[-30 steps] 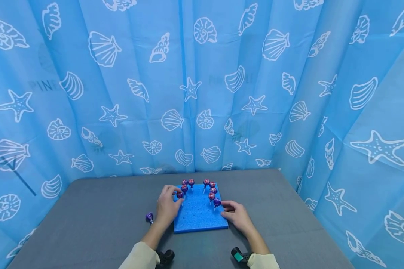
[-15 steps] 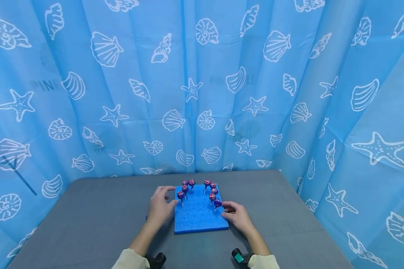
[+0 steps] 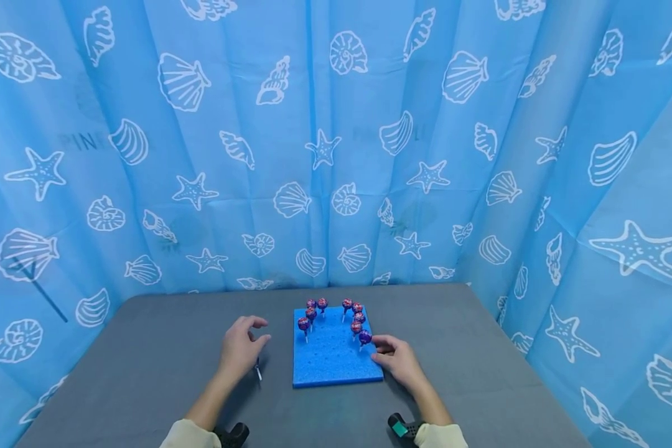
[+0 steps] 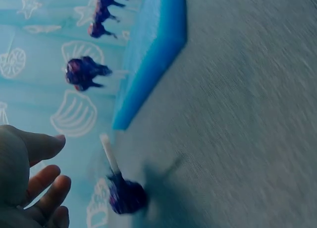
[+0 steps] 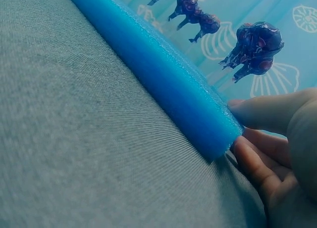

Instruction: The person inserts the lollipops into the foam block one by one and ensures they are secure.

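Note:
A blue foam board (image 3: pixel 336 367) lies on the table with several purple-and-red wrapped lollipops standing in it. One group, with its front lollipop (image 3: pixel 303 323), lines the left side; another group, with its nearest lollipop (image 3: pixel 365 337), lines the right. My right hand (image 3: pixel 399 362) pinches the board's right edge, thumb (image 5: pixel 247 112) at the top and fingers below. To the left of the board, my left hand (image 3: pixel 239 348) hovers with loosely bent fingers and holds nothing. Close by it, a loose lollipop (image 4: pixel 127 196) lies on the cloth, its head mostly hidden by that hand in the head view.
Grey cloth covers the table (image 3: pixel 168 348). Behind and along the right side hangs a blue curtain (image 3: pixel 347 149) with white shells and starfish. Rows of small holes (image 3: pixel 326 356) mark the foam board's surface. Each wrist carries a black strap mount (image 3: pixel 400 426).
My left hand has let go of the front-left lollipop, which stays standing in the board, and has moved left to the loose lollipop. The right hand stays at the board's edge.

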A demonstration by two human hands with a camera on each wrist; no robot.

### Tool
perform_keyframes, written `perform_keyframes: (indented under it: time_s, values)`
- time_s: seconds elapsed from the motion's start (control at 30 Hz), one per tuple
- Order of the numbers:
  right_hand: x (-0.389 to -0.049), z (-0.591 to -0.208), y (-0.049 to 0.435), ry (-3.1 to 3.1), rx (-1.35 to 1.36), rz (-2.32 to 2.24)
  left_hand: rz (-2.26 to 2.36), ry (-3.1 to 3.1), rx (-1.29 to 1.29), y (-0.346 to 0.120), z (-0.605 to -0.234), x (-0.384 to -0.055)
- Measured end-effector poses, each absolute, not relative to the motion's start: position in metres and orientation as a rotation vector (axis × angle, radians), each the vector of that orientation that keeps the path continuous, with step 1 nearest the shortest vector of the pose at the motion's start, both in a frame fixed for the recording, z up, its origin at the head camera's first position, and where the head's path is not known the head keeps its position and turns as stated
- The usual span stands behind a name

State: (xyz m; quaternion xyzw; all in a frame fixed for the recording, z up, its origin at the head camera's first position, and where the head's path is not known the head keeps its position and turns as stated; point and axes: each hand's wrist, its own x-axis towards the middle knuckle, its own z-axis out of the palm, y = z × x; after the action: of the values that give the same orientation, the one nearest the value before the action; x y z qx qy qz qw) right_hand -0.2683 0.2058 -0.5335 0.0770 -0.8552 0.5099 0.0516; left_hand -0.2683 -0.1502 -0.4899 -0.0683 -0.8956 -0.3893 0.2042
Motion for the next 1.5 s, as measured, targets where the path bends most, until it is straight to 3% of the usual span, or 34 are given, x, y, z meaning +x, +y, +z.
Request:
perform_keyframes:
  time_s: [0.7,1.5]
  values:
    - [-0.266,-0.535,0.206,-2.605,0.207,1.548,-0.971,-2.721,-0.031,-0.178,-0.512,-0.258]
    - [-0.267,-0.532,0.204,-2.609,0.193,1.561,-1.044,-2.829,-0.041,-0.168,-0.513,-0.255]
